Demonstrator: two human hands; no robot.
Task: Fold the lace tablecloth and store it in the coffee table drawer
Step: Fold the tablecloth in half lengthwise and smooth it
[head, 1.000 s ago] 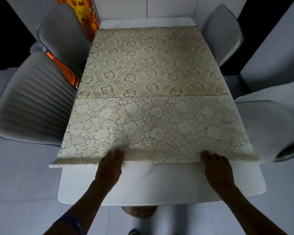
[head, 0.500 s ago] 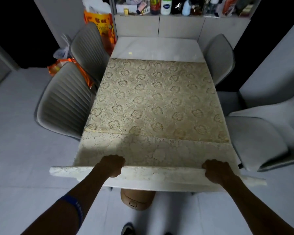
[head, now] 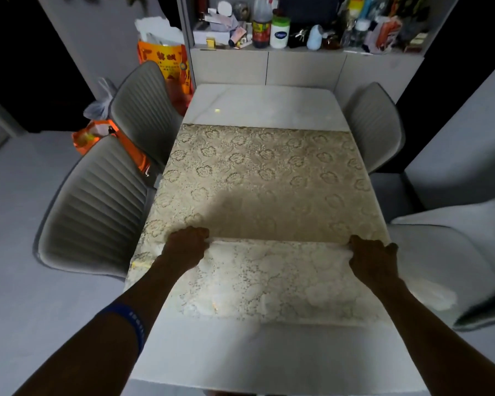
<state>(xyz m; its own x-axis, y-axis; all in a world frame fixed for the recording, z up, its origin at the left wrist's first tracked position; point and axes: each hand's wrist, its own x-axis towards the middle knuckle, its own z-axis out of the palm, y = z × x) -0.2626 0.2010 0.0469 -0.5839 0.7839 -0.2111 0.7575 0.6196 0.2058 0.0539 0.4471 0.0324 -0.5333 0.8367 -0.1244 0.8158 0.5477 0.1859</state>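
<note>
Table, near edge: bare white tabletop (head: 269, 355) between the viewer and the cloth.
Left forearm: reaches in from lower left, with a blue wristband (head: 132, 324) below the wrist.
Lace tablecloth (head: 257, 178): lies on the table; its near part is doubled back, pale side up, the fold line running crosswise between the two hands. The rest lies flat, gold side up, and ends short of the far edge.
Left hand (head: 185, 247): fingers curled, gripping the cloth at the left end of the fold line.
Right hand (head: 373, 257): fingers curled, gripping the cloth at the right end of the fold line, near the table's right edge.
Cloth overhang: some cloth spills off the table's right side onto the near right chair (head: 455, 270).
Left chairs: two grey ribbed chairs, near (head: 95, 212) and far (head: 143, 112), both close against the table.
Far right chair (head: 375, 124): grey, at the table's far right corner.
Bags: orange bags on the floor behind the left chairs (head: 95, 135); an orange printed bag (head: 163, 61) stands further back.
Table, far end: bare white surface beyond the cloth.
Shelf (head: 297, 48): against the far wall, crowded with bottles and small items, among them a dark bottle (head: 261, 27) and a white jar (head: 280, 32).
</note>
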